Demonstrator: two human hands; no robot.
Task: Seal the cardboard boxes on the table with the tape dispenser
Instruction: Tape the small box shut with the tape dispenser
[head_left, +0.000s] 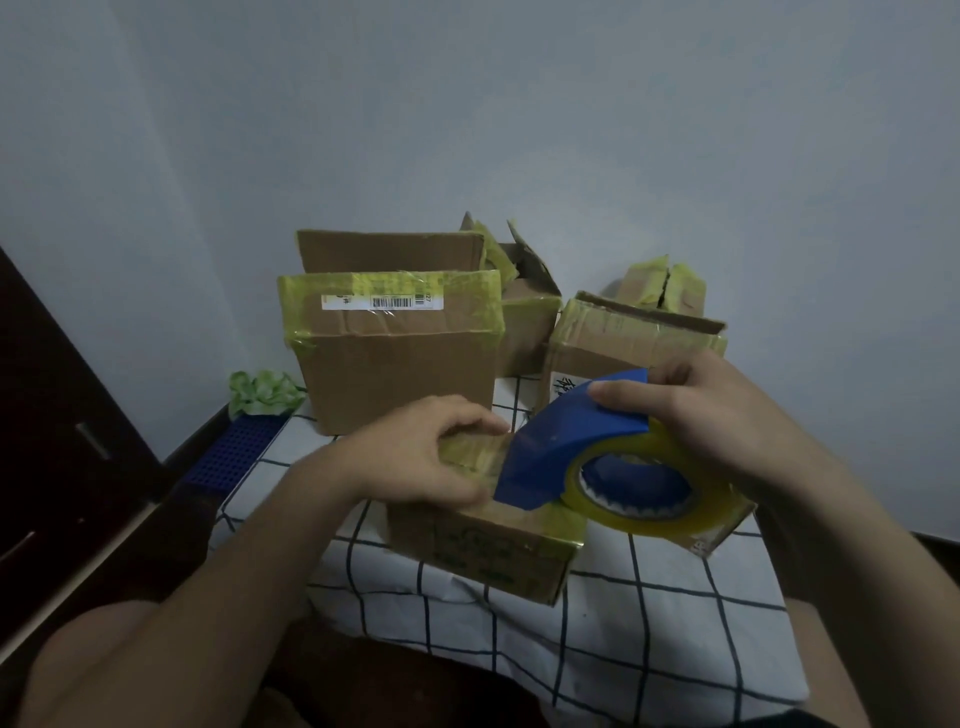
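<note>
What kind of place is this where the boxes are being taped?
Probably a room at home, not a warehouse: a checked tablecloth, reused cardboard boxes against a plain wall, dark wooden furniture at left.

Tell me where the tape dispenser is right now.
In the head view the blue tape dispenser sits right of centre, gripped by the right hand over the nearest box.

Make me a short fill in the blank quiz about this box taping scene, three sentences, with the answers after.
1. The right hand grips a tape dispenser whose body is ____.
2. The left hand rests on the ____ of the nearest cardboard box.
3. The crumpled wad beside the large box is ____.

Missing words: blue; top; green.
</note>
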